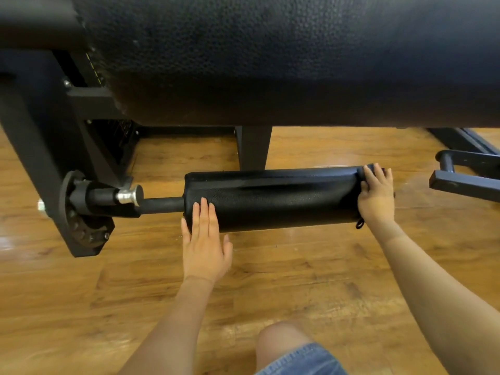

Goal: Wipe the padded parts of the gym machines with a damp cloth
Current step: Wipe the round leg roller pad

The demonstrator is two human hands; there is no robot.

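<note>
A black roller pad (270, 198) lies horizontal, low above the wooden floor (297, 280), in the middle of the view. It sits on a dark bar (159, 205) that comes out from the machine frame (48, 158) at the left, where a silver knob (130, 195) stands on the bar.

The left hand (204, 239) lies flat against the left end of the roller pad. Its fingers (204, 212) are straight and close together, and they hold nothing; the thumb points to the right, a little apart from them.

The right hand (376, 196) is at the right end of the roller pad. Its fingers (370, 174) bend over the top edge of that end and press on it. A small dark loop (359, 224) hangs just below this hand; whether it belongs to a cloth or to the pad, the picture does not tell.

Above both hands, a big black seat pad (297, 63) with a pebbled surface fills the upper part of the view. At the right edge there is a dark metal handle (446, 161) with a flat bar below it. At the bottom a bare knee (281, 339) and the edge of denim shorts (303, 361) are seen.
</note>
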